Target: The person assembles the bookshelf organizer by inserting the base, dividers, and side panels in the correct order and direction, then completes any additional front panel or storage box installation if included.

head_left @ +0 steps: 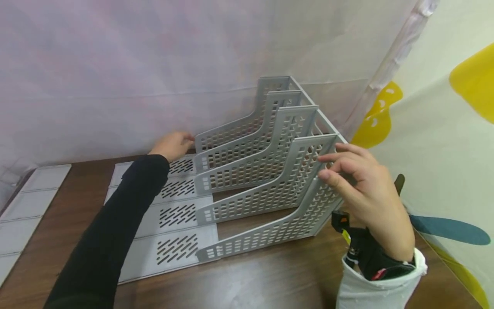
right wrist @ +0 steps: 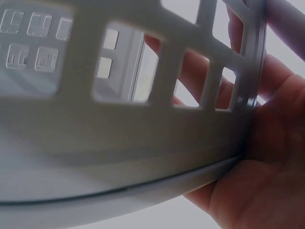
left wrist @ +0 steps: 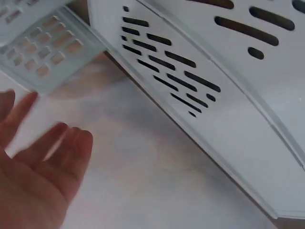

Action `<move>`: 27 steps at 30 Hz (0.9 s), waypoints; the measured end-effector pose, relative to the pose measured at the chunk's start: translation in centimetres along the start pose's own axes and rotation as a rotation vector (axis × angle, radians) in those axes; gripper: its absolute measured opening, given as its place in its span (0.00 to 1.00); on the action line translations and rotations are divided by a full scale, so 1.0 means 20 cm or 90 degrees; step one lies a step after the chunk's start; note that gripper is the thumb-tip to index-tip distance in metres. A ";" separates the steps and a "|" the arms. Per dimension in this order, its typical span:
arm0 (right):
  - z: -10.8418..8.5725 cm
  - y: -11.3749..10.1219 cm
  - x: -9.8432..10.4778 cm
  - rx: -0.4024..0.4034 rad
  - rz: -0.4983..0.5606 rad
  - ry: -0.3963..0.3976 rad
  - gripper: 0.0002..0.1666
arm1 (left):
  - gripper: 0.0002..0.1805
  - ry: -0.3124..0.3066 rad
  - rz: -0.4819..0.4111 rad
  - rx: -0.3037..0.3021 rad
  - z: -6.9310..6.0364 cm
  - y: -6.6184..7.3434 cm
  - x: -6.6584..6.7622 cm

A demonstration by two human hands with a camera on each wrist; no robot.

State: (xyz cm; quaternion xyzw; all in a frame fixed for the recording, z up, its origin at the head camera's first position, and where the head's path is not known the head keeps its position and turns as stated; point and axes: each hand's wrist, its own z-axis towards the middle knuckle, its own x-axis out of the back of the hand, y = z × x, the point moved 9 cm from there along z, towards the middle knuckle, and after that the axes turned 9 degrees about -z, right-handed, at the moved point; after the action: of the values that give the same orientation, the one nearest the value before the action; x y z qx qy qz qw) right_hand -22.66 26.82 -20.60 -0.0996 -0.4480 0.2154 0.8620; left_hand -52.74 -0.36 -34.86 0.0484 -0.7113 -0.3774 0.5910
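A grey plastic magazine file rack with several perforated dividers stands on white slotted panels. My left hand is at the low front end of the farthest divider. In the left wrist view, the left hand's fingers are loosely spread beneath a divider's corner, with nothing between them. At the tall back part of the nearest divider, my right hand grips the edge. In the right wrist view, its fingers show through the divider's holes.
More white panels lie at the left on the brown wooden table. A pale cloth wall rises close behind the rack. At the right hangs a sheet with yellow shapes.
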 end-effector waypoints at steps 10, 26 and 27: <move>0.00 0.00 0.00 -0.004 -0.010 -0.001 0.14 | 0.24 -0.066 0.001 -0.080 0.10 0.04 -0.14; -0.01 0.01 0.00 -0.012 -0.020 -0.004 0.13 | 0.24 -0.064 0.026 -0.122 0.14 0.05 -0.16; -0.01 0.01 0.00 -0.013 -0.021 -0.004 0.13 | 0.24 -0.064 0.031 -0.123 0.14 0.05 -0.17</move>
State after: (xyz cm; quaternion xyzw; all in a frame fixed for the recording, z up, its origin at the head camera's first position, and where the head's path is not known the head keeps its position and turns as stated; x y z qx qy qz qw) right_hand -22.53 26.95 -20.71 -0.1003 -0.4544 0.1971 0.8629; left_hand -53.81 3.38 -36.99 -0.0449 -0.7014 -0.4316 0.5655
